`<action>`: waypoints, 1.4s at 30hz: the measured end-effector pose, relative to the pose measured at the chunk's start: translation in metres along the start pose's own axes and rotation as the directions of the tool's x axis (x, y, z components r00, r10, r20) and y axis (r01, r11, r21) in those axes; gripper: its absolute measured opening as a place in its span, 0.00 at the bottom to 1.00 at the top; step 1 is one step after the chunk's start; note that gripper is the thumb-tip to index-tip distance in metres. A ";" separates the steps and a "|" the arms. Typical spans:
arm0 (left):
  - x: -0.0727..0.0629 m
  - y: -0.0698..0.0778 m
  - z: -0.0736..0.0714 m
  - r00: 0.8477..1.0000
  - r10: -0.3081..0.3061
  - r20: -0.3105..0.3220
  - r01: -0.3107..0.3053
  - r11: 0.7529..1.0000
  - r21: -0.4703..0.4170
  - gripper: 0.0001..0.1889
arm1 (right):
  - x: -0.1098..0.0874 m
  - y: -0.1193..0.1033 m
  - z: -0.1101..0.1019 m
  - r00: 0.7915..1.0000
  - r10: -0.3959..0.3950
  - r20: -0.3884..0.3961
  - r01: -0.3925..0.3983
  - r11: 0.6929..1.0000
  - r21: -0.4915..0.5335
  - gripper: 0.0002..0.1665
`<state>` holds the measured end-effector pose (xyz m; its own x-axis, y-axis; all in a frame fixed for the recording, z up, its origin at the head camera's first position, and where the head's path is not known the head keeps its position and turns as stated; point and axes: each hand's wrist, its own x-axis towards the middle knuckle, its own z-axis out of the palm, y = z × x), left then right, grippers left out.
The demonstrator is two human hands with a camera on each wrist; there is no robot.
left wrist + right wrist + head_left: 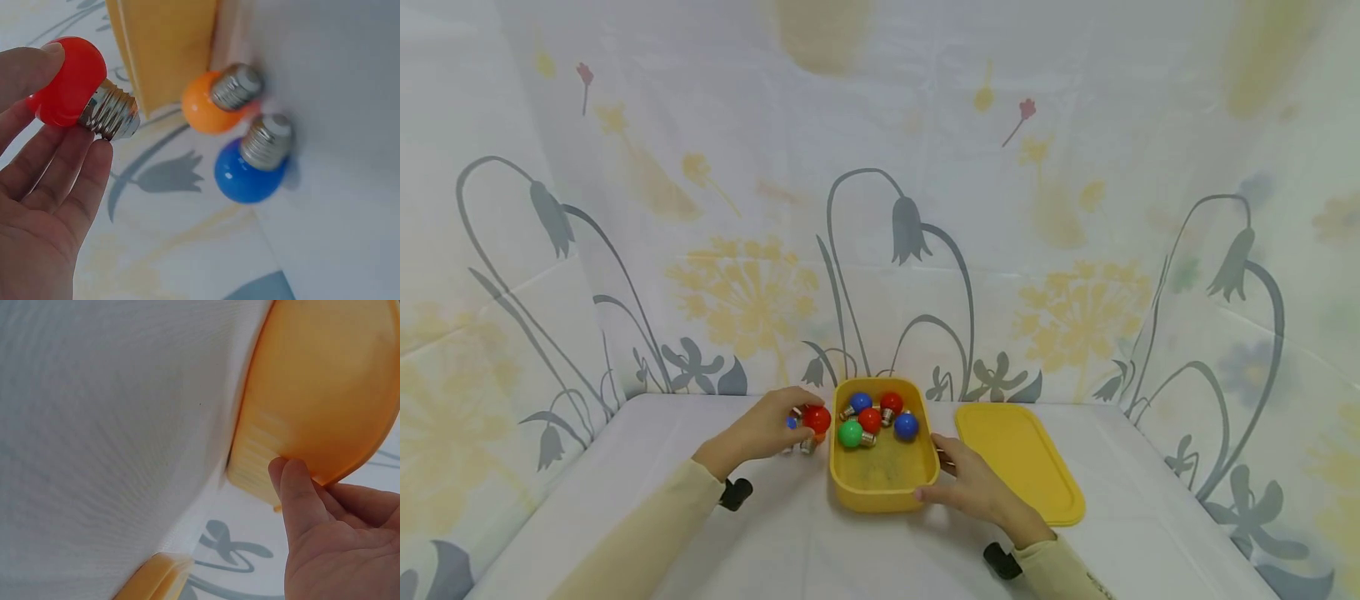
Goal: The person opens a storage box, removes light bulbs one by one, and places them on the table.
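Observation:
My left hand (767, 427) pinches a red light bulb (72, 78) by its round globe, the metal screw base pointing away from the palm. It is just left of a yellow plastic box (883, 502). Below that hand, an orange bulb (201, 111) and a blue bulb (249, 178) lie side by side on the table. Inside the box, several bulbs sit toward the far end, among them a green bulb (850, 433) and a blue bulb (906, 426). My right hand (973, 487) holds the box's near right corner, fingers on the outer wall (300, 419).
A flat yellow lid (1018, 458) lies on the white table, right of the box. Behind the table hangs a white cloth (880, 125) printed with flowers. A dark wrist strap piece (736, 494) shows below the left wrist.

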<state>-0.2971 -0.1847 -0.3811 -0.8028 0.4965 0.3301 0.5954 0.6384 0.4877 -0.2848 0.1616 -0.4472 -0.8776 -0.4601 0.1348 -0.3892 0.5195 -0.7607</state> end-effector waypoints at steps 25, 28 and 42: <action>-0.035 -0.060 -0.007 0.991 -0.136 0.004 0.133 0.977 0.168 0.17 | 0.000 -0.002 -0.001 1.000 0.012 0.001 -0.012 1.000 -0.002 0.56; -0.036 -0.064 -0.005 0.985 -0.170 0.015 0.164 0.970 0.181 0.17 | 0.000 -0.001 -0.001 1.000 0.013 0.007 -0.013 1.000 0.004 0.56; -0.035 -0.063 0.005 0.983 -0.176 0.048 0.163 0.966 0.200 0.18 | 0.000 -0.001 -0.001 1.000 0.019 0.009 -0.019 1.000 0.009 0.58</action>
<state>-0.3064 -0.2392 -0.4273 -0.8927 0.4037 0.2002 0.4503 0.8156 0.3633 -0.2844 0.1615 -0.4461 -0.8820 -0.4571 0.1145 -0.3699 0.5212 -0.7691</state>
